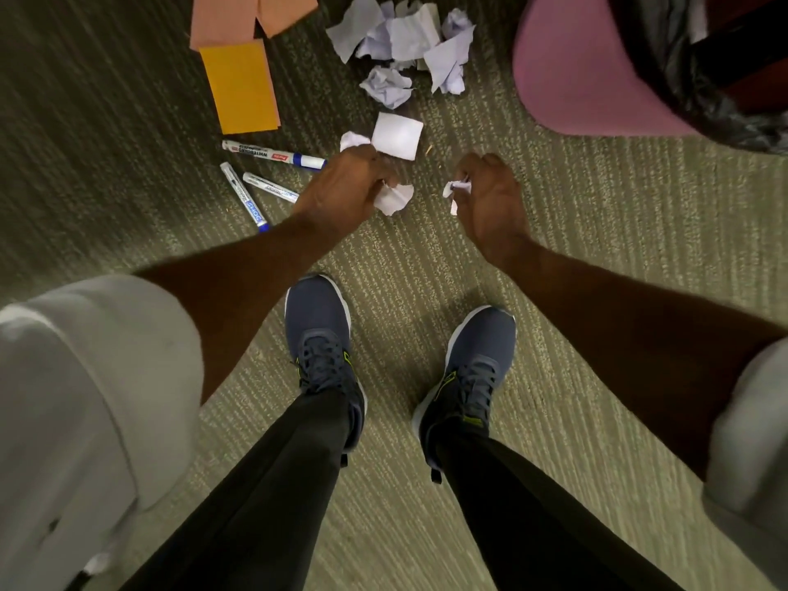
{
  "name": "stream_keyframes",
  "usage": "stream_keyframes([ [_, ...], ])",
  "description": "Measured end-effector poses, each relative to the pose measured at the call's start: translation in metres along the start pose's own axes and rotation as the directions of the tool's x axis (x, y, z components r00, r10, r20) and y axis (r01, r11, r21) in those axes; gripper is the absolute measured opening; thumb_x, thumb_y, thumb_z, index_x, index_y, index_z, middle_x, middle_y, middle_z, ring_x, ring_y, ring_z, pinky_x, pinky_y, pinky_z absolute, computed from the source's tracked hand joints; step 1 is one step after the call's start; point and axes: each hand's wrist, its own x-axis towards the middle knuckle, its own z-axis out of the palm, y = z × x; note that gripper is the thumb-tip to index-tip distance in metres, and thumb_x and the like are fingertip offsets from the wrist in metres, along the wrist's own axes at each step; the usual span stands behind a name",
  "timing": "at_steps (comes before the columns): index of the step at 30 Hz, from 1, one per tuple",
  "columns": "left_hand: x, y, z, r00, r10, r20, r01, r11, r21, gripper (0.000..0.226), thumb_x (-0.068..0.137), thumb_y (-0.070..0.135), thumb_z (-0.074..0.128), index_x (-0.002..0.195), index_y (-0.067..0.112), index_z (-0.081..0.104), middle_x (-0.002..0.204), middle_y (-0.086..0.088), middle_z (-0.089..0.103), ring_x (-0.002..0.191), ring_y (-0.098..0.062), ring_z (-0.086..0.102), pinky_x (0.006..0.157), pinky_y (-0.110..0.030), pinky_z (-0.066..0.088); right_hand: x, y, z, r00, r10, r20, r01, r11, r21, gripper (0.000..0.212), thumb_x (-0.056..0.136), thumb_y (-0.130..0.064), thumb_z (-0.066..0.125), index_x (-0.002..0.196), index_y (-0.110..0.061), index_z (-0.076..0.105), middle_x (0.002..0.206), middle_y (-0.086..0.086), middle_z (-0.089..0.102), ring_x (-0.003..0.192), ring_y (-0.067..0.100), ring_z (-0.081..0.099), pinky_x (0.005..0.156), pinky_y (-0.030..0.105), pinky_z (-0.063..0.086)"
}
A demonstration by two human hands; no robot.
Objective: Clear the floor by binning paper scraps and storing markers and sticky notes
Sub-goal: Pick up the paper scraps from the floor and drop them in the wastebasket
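Both hands are down near the carpet (575, 249) and both are full: the left hand (341, 185) is clenched around crumpled white scraps (392, 198), and the right hand (490, 198) has its fingers curled tight on a smaller wad (456, 187). Loads more crumpled paper (405, 44) sits in a pile further out, right beside the pink bin (575, 70) with its black liner, plus one flat white square (397, 135) just past the left knuckles. Three markers (273, 154) lie left of the left hand, with the orange sticky pad (241, 87) and pink sheets (239, 14) beyond them.
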Motion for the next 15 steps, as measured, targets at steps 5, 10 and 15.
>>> stream_keyframes([
  [5,-0.024,0.023,-0.036,0.986,-0.047,-0.159,0.015,0.98,-0.2,0.026,0.091,0.0,0.055,0.107,0.003,0.075,0.106,-0.019,0.07,0.099,-0.033,0.066,0.088,-0.039,0.053,-0.034,-0.031,-0.034,0.999,-0.03,-0.033,0.033,0.995,0.096,0.014,0.092,-0.008,0.059,0.106,-0.008,0.064,0.106,0.012,0.062,0.094,0.026,0.059,0.078,0.032,0.046],
  [10,-0.032,0.067,-0.088,0.935,-0.119,-0.333,-0.006,0.936,-0.351,0.022,0.089,0.005,0.06,0.102,0.012,0.077,0.098,-0.007,0.07,0.085,-0.011,0.065,0.078,-0.017,0.051,-0.059,-0.066,-0.085,0.981,-0.048,-0.189,0.098,0.96,0.264,0.021,0.086,0.0,0.061,0.104,-0.011,0.065,0.103,0.007,0.061,0.085,0.012,0.052,0.074,0.023,0.039],
  [15,-0.034,0.119,-0.15,0.839,-0.207,-0.503,-0.059,0.885,-0.462,0.016,0.089,0.009,0.063,0.099,0.008,0.076,0.099,-0.002,0.071,0.089,-0.007,0.067,0.082,-0.02,0.054,-0.079,-0.09,-0.155,0.914,0.016,-0.406,0.141,0.925,0.353,0.013,0.091,-0.007,0.062,0.103,-0.007,0.067,0.1,0.01,0.062,0.087,0.02,0.058,0.075,0.028,0.044],
])
